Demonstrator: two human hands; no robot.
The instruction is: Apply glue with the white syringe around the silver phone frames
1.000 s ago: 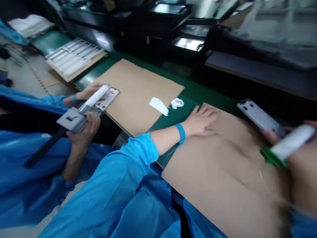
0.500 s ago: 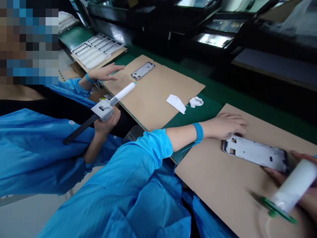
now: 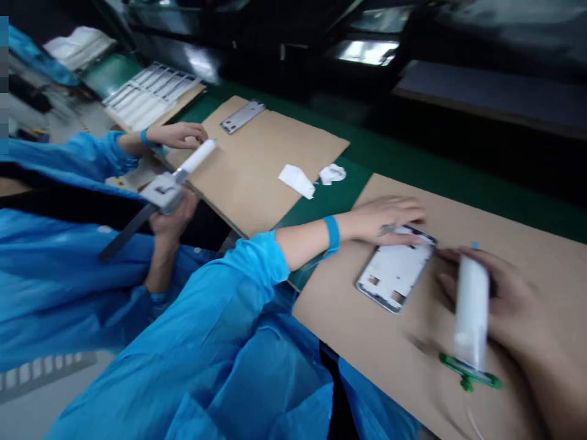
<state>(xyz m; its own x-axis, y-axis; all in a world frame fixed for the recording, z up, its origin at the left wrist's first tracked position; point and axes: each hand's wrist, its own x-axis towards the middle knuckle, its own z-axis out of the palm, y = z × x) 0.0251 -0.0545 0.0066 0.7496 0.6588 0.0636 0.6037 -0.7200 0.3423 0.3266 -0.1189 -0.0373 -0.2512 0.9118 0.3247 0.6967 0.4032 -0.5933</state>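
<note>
Head view, tilted and a bit blurred at the right side. Left hand [image 3: 387, 221] lies flat with fingers spread across the upper edge of a white phone frame [image 3: 395, 272], touching it but not gripping. The frame lies flat on a brown cardboard sheet [image 3: 348, 333], set at an angle, with cutouts near its lower end. Right hand [image 3: 502, 302] is wrapped around a white tube [image 3: 471, 311], held upright with a green cap [image 3: 468, 377] at its lower end, just above the cardboard sheet. It looks closed on the tube, though blur makes the grip hard to read. Hands are apart, and the tube is just beside the frame, apparently not touching it. A blue wrist strap [image 3: 331, 233] circles the left wrist. Past the sheet, a green bench mat [image 3: 342, 189] runs along, with two white paper scraps [image 3: 296, 181] near a second cardboard sheet [image 3: 257, 183], which holds a grey phone frame [image 3: 243, 116]. To the left, a co-worker in a blue coat [image 3: 55, 287] holds a grey glue gun [image 3: 162, 192] in one hand; the other hand [image 3: 177, 135] rests near the second sheet's edge. White trays [image 3: 149, 98] lie further back.
</note>
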